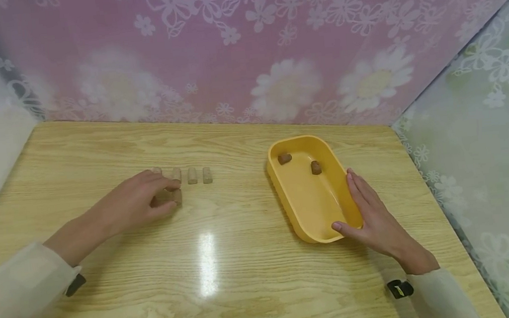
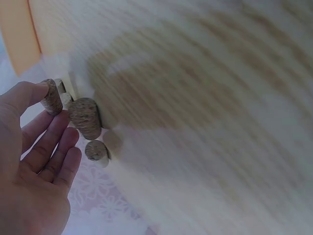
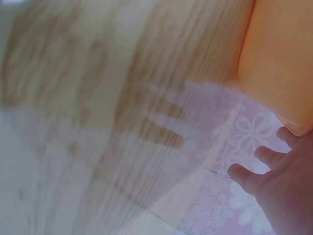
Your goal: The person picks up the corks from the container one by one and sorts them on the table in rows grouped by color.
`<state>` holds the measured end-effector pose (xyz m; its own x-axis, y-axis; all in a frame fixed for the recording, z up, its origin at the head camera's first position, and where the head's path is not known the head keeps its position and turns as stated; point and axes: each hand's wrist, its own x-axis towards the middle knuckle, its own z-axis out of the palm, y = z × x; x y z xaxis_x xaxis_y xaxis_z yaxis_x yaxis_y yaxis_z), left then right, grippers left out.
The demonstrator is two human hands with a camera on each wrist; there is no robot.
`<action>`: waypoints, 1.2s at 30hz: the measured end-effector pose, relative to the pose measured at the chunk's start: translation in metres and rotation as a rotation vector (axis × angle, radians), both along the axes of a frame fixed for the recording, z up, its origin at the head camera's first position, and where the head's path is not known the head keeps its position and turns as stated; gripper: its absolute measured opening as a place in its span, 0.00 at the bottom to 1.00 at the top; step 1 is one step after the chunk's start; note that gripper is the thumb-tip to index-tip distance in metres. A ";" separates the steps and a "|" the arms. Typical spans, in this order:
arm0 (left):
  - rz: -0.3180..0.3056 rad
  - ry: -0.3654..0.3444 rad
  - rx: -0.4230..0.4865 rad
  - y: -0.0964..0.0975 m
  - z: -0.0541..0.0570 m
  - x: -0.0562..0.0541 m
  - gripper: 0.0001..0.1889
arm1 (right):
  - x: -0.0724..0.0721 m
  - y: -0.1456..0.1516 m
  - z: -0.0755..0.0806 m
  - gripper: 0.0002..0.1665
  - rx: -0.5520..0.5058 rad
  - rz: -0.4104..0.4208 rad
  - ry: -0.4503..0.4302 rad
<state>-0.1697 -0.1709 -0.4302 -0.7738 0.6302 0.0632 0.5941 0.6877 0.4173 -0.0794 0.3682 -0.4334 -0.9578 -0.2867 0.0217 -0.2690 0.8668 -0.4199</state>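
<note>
Backdrop [image 1: 208, 47], flowered, behind table [image 1: 266, 294]; left hand [image 1: 137, 199] seemingly part-hides cork row [image 1: 192, 176].

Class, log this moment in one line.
left hand: pinches brown cylindrical cork; right hand: touches yellow rectangular plastic tray; tray: two stubby brown pieces

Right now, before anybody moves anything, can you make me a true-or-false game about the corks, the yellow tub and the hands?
1. The left hand pinches a single cork. True.
2. The yellow tub has five corks in it. False: it holds two brown corks.
3. The right hand touches the yellow tub. True.
4. The yellow tub is upside down. False: its open side faces up.
5. All the corks are inside the yellow tub. False: a row of corks is on the table.
</note>
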 end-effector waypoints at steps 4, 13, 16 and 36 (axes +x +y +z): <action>0.002 0.011 -0.011 -0.003 -0.002 0.002 0.22 | 0.000 0.000 0.001 0.70 -0.005 -0.003 -0.004; -0.001 0.037 -0.029 -0.005 -0.010 0.003 0.19 | 0.000 0.000 0.000 0.70 -0.001 -0.011 -0.014; -0.002 0.048 -0.028 -0.006 -0.012 0.004 0.18 | 0.000 0.000 0.001 0.70 -0.001 -0.009 -0.011; 0.000 0.029 -0.022 -0.008 -0.013 0.008 0.21 | 0.000 0.000 -0.001 0.70 0.002 -0.024 -0.025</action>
<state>-0.1617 -0.1792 -0.4436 -0.7722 0.6313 0.0716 0.6053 0.6967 0.3851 -0.0799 0.3684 -0.4343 -0.9645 -0.2641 -0.0033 -0.2378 0.8736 -0.4246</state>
